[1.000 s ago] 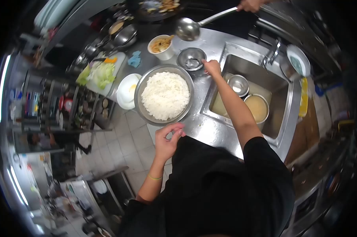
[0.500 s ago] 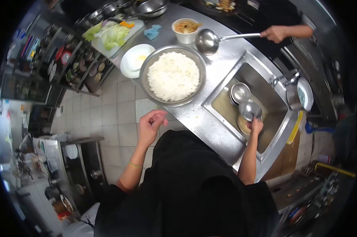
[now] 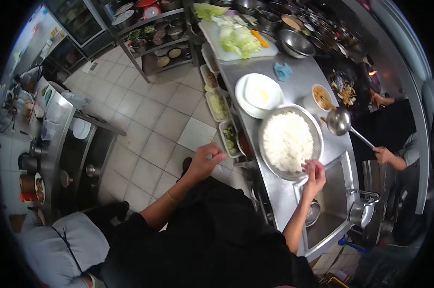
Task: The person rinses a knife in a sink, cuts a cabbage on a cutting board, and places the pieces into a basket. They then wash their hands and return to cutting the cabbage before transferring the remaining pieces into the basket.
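My right hand (image 3: pixel 314 174) is at the near rim of a large metal bowl of white rice (image 3: pixel 289 141), fingers loosely bent, slightly apart and holding nothing visible. Out over the floor, beside the counter's edge, my left hand (image 3: pixel 206 162) is curled closed with nothing showing in it. Partly hidden under my right forearm, a small metal bowl (image 3: pixel 313 213) rests in the sink (image 3: pixel 328 197). White plates (image 3: pixel 260 95) are stacked against the far side of the rice bowl.
A co-worker's hand (image 3: pixel 384 155) holds a ladle (image 3: pixel 339 122) over the counter, near a white tub of food (image 3: pixel 317 100). Farther back are a cutting board (image 3: pixel 269 52) with lettuce (image 3: pixel 236 39), a blue cloth (image 3: pixel 282 71) and a wok (image 3: pixel 344 86). Another person (image 3: pixel 68 245) stands behind left.
My right hand has let go of the metal bowl in the sink and moved to the rice bowl. My left hand has curled tighter. The view has turned; the co-worker's ladle remains over the counter.
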Available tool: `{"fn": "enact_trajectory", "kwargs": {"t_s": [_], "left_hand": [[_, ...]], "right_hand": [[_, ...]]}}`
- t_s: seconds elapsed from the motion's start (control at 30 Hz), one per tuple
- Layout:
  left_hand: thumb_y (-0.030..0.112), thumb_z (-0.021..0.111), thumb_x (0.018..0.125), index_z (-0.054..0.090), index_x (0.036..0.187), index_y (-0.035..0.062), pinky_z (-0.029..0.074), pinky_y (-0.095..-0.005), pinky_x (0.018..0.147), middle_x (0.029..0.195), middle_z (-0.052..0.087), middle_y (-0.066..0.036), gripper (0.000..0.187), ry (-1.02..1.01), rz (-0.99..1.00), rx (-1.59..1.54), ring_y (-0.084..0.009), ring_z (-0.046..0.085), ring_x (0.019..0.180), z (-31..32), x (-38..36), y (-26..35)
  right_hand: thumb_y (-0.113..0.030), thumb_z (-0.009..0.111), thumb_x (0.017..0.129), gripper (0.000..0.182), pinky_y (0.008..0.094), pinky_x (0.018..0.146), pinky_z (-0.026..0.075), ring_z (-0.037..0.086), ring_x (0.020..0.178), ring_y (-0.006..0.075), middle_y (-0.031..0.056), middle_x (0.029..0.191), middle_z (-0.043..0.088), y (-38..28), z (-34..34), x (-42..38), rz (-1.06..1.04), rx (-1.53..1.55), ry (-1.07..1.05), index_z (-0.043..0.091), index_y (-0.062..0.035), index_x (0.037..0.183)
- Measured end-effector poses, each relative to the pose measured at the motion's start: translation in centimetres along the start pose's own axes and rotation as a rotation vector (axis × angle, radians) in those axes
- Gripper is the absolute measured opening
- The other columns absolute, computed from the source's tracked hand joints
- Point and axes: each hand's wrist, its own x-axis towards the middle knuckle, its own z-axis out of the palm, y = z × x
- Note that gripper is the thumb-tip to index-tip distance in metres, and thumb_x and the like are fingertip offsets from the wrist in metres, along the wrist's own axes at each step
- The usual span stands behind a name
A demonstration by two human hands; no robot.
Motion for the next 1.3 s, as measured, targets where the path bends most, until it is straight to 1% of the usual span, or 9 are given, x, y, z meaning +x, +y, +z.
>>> {"fn": "enact_trajectory", "kwargs": {"t_s": [0.1, 0.37, 0.57, 0.63, 0.7, 0.77, 0.87, 1.07, 1.3], "left_hand": [[0.009, 0.062, 0.079, 0.057, 0.069, -0.0007, 0.045, -0.0275, 0.067, 0.075, 0.060, -0.008, 0.015, 0.155, 0.156, -0.008, -0.0152, 0.058, 0.073, -8.0, 1.7, -3.1], [0.010, 0.060, 0.082, 0.063, 0.086, 0.0018, 0.044, -0.0233, 0.069, 0.083, 0.063, -0.003, 0.010, 0.330, -0.265, -0.097, -0.0088, 0.056, 0.074, -27.1, 0.7, -10.9], [0.012, 0.062, 0.082, 0.064, 0.079, -0.0006, 0.034, -0.0224, 0.054, 0.060, 0.055, 0.001, 0.013, 0.329, -0.609, -0.058, -0.0063, 0.042, 0.058, -30.8, 2.7, -17.9], [0.010, 0.062, 0.081, 0.064, 0.083, -0.0014, 0.040, -0.0217, 0.058, 0.073, 0.060, -0.002, 0.012, 0.406, -0.752, 0.008, -0.0071, 0.050, 0.064, -30.1, 2.8, -18.5], [0.006, 0.062, 0.079, 0.061, 0.099, -0.0023, 0.046, -0.0226, 0.069, 0.092, 0.061, -0.007, 0.022, 0.363, -0.644, 0.104, -0.0100, 0.057, 0.078, -30.3, 0.2, -21.3], [0.003, 0.062, 0.078, 0.053, 0.116, -0.0014, 0.047, -0.0257, 0.080, 0.105, 0.058, -0.011, 0.039, 0.399, -1.028, -0.186, -0.0147, 0.059, 0.091, -31.2, -0.7, -20.2], [0.004, 0.062, 0.077, 0.049, 0.122, 0.0008, 0.048, -0.0271, 0.079, 0.101, 0.060, -0.009, 0.047, 0.476, -1.118, -0.077, -0.0157, 0.059, 0.090, -31.8, -1.8, -20.4], [0.008, 0.064, 0.081, 0.044, 0.127, 0.0049, 0.049, -0.0281, 0.079, 0.095, 0.060, -0.007, 0.051, 0.467, -1.264, -0.115, -0.0150, 0.059, 0.090, -32.2, 6.3, -24.8], [0.009, 0.061, 0.083, 0.039, 0.130, 0.0032, 0.048, -0.0276, 0.079, 0.098, 0.059, -0.008, 0.052, 0.446, -1.276, -0.246, -0.0154, 0.059, 0.087, -32.6, 11.1, -35.3]], "right_hand": [[-0.010, 0.056, 0.089, 0.017, 0.0257, 0.068, 0.049, 0.063, 0.079, 0.0170, 0.0110, 0.090, 0.065, -3.7, 11.5, 1.3, -0.013, -0.060, -0.169, 0.056, 0.0022, 0.101], [-0.005, 0.053, 0.089, 0.022, 0.0266, 0.076, 0.047, 0.060, 0.095, 0.0167, 0.0092, 0.105, 0.063, -2.8, 35.3, 1.3, 0.098, -0.045, -0.655, 0.052, -0.0023, 0.111], [-0.022, 0.054, 0.089, 0.040, 0.0391, 0.080, 0.051, 0.059, 0.100, 0.0279, 0.0199, 0.111, 0.057, 15.8, 44.8, 1.4, 1.006, 0.270, -0.797, 0.044, 0.0004, 0.121], [-0.025, 0.052, 0.089, 0.044, 0.0458, 0.083, 0.049, 0.058, 0.099, 0.0313, 0.0204, 0.111, 0.056, 24.5, 47.5, 1.8, 1.471, 0.478, -0.494, 0.040, 0.0003, 0.123], [-0.028, 0.053, 0.089, 0.030, 0.0484, 0.088, 0.046, 0.058, 0.101, 0.0306, 0.0181, 0.101, 0.059, 32.3, 51.1, 1.8, 1.518, 0.344, -0.350, 0.046, -0.0029, 0.104], [-0.029, 0.053, 0.088, 0.028, 0.0460, 0.083, 0.048, 0.062, 0.090, 0.0258, 0.0136, 0.086, 0.062, 39.8, 54.8, 2.2, 1.299, 0.112, -0.500, 0.048, -0.0063, 0.103], [-0.013, 0.060, 0.085, 0.041, 0.0245, 0.033, 0.039, 0.060, 0.047, 0.0223, 0.0171, 0.074, 0.064, 42.4, 61.6, 6.3, 1.028, -0.047, -0.388, 0.039, -0.0089, 0.120], [-0.013, 0.060, 0.083, 0.059, 0.0323, 0.048, 0.051, 0.063, 0.053, 0.0244, 0.0170, 0.074, 0.065, 53.1, 71.9, 15.7, 0.455, -0.863, -0.414, 0.031, -0.0127, 0.134], [-0.023, 0.061, 0.080, 0.040, 0.0400, 0.062, 0.052, 0.066, 0.075, 0.0307, 0.0146, 0.084, 0.066, 58.8, 70.8, 18.0, 0.414, -1.180, -0.293, 0.047, -0.0134, 0.117]]}}
